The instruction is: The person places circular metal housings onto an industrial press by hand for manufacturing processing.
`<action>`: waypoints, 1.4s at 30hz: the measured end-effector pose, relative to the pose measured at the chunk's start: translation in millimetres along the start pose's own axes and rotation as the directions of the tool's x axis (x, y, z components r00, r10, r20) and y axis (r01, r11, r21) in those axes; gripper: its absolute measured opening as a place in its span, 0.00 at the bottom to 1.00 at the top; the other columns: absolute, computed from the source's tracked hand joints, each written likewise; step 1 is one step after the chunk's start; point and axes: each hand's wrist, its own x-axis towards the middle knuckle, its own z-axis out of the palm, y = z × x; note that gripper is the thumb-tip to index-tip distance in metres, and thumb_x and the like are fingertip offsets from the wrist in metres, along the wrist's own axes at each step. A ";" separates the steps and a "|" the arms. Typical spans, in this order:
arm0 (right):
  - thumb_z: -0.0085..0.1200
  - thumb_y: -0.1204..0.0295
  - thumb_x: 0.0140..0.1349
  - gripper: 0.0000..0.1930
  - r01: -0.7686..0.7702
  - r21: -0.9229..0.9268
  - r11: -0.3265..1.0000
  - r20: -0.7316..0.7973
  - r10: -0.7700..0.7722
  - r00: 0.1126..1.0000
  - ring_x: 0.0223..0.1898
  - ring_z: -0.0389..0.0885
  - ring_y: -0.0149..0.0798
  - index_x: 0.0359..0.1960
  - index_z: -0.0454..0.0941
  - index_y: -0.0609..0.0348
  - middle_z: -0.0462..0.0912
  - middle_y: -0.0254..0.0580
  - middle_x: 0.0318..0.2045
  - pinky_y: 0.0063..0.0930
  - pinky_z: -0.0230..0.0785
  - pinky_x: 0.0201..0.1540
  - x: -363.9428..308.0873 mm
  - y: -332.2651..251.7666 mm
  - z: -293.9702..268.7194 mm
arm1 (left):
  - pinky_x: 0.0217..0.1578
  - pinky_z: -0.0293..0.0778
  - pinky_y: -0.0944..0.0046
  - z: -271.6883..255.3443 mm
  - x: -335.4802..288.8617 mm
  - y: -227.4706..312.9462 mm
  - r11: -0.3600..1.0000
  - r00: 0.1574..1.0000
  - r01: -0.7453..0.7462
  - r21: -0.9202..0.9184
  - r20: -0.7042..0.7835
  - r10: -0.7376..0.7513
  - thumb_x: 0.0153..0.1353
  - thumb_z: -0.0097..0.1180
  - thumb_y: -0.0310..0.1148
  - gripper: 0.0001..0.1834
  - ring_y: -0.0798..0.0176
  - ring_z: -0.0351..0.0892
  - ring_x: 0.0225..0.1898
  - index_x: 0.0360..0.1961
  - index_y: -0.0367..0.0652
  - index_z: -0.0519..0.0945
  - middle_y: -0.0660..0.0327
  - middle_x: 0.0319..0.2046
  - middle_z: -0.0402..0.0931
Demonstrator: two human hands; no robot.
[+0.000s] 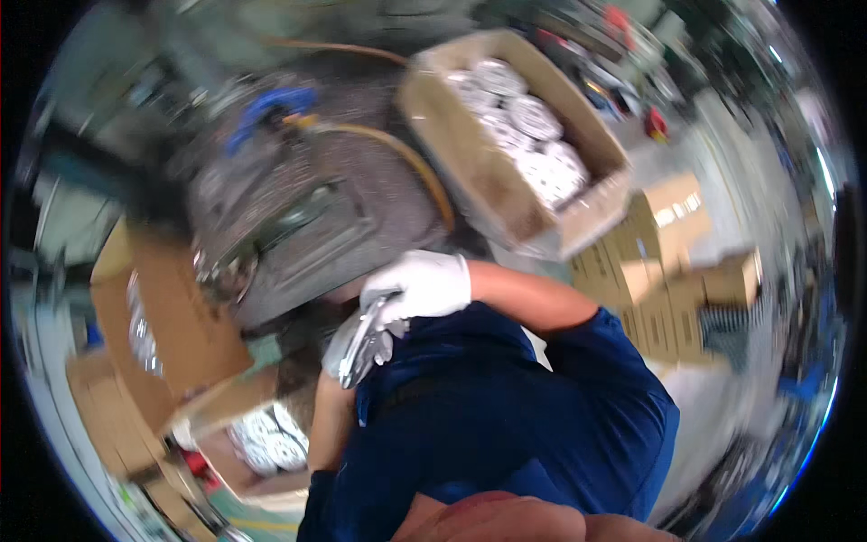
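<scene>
One metal part (365, 343) within two-handed grip (423, 285)

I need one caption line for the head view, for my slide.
Gloved left hand and right hand hold a shiny part near a carton of round pieces.

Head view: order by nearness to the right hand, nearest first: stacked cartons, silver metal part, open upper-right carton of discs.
1. Silver metal part: held, at the right hand's lower left.
2. Open carton of discs: upper right.
3. Stacked cartons: farther out, right.
</scene>
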 end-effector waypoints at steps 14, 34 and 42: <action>0.58 0.63 0.59 0.24 -0.625 0.312 0.715 -0.769 0.577 0.276 0.26 0.74 0.25 0.55 0.72 0.61 0.81 0.31 0.34 0.21 0.63 0.23 -263.9 132.5 -231.1 | 0.23 0.74 0.69 -33.4 -3.7 3.6 0.942 0.878 -0.022 0.334 -0.444 0.178 0.67 0.44 0.51 0.29 0.64 0.78 0.22 0.51 0.32 0.70 0.54 0.30 0.79; 0.54 0.67 0.53 0.10 -0.964 -0.217 0.153 -0.918 0.303 0.255 0.43 0.80 0.49 0.36 0.83 0.49 0.82 0.44 0.37 0.40 0.73 0.46 -164.2 194.5 -162.2 | 0.22 0.73 0.71 -42.6 -17.7 9.1 0.879 0.799 0.035 0.475 -0.542 0.262 0.66 0.46 0.51 0.30 0.66 0.77 0.22 0.53 0.32 0.70 0.55 0.30 0.77; 0.52 0.78 0.47 0.13 -0.906 -0.393 0.156 -0.842 0.335 0.422 0.42 0.81 0.52 0.36 0.81 0.56 0.82 0.52 0.37 0.40 0.73 0.47 -180.3 199.9 -181.0 | 0.23 0.73 0.70 -53.7 -34.4 23.0 0.854 0.759 0.013 0.519 -0.562 0.330 0.65 0.46 0.54 0.32 0.65 0.77 0.23 0.53 0.32 0.69 0.56 0.29 0.76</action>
